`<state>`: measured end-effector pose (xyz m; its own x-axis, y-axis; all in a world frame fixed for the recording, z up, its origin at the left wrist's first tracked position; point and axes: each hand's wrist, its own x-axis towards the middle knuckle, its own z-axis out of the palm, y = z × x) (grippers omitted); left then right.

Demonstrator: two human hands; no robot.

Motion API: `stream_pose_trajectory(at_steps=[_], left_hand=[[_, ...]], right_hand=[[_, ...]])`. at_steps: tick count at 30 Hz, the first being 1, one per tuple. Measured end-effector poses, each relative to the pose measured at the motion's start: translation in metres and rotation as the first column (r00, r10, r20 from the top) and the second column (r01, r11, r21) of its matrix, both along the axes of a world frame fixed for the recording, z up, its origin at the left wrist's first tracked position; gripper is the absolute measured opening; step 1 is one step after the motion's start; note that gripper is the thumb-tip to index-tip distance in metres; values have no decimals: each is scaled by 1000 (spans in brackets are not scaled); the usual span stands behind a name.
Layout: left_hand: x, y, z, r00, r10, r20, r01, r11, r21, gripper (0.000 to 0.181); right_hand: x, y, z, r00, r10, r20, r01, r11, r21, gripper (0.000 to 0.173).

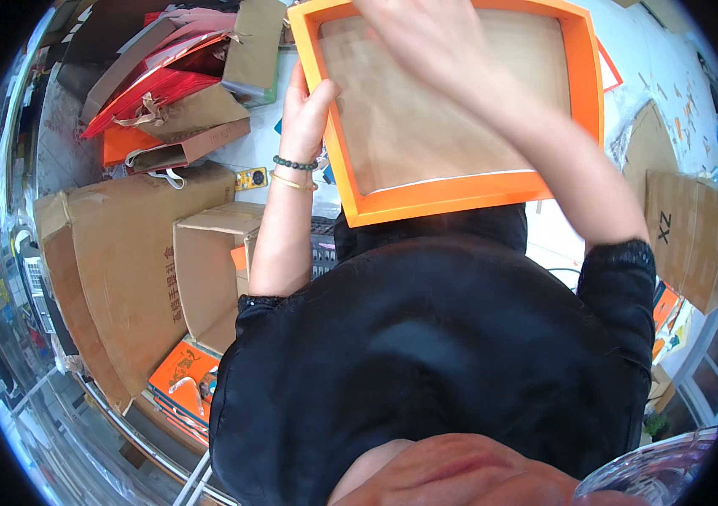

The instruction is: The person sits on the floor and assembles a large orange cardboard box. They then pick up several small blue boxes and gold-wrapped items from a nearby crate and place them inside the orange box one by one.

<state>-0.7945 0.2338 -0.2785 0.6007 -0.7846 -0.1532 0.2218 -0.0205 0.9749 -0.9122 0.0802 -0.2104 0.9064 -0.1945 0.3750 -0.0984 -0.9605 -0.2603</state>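
A shallow orange box (pixel 447 195) with raised walls and a plain brown inner bottom is held in front of my body. A thin white strip shows along its near inner edge. My left hand (pixel 309 107) grips the box's left wall, thumb over the rim and fingers behind it. Dark beads and a gold-coloured bangle circle that wrist. Across the box's far part reaches my right hand (pixel 428 38), slightly blurred. Its fingertips are cut off by the top of the picture, so whether they touch or hold anything cannot be seen.
At left stand a large brown carton (pixel 121 272), an opened cardboard box (pixel 210 265) and a pile of red paper bags (pixel 169 88). Stacked orange boxes (pixel 185 376) lie below them. Another carton (pixel 687 234) stands at right. Scraps (pixel 681 101) litter the pale floor.
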Motion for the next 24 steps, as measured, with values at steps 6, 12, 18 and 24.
stream_pose_trajectory(at_steps=[6, 12, 18, 24], left_hand=[[-23, -20, 13, 975, -43, 216, 54, 998, -45, 64], [-26, -13, 5, 954, -52, 294, 23, 994, 102, 63], [-19, -15, -6, 764, -193, 616, -7, 952, 306, 58], [1, -36, 0, 860, -72, 506, -132, 925, 355, 43]], right_hand=[[49, -41, -23, 971, 49, 236, -18, 991, -130, 19], [42, -41, -33, 986, 94, 139, -73, 986, -150, 23], [33, -33, -30, 997, 52, 53, -47, 995, -94, 26], [47, -36, -48, 999, 27, 44, -16, 975, -221, 12]])
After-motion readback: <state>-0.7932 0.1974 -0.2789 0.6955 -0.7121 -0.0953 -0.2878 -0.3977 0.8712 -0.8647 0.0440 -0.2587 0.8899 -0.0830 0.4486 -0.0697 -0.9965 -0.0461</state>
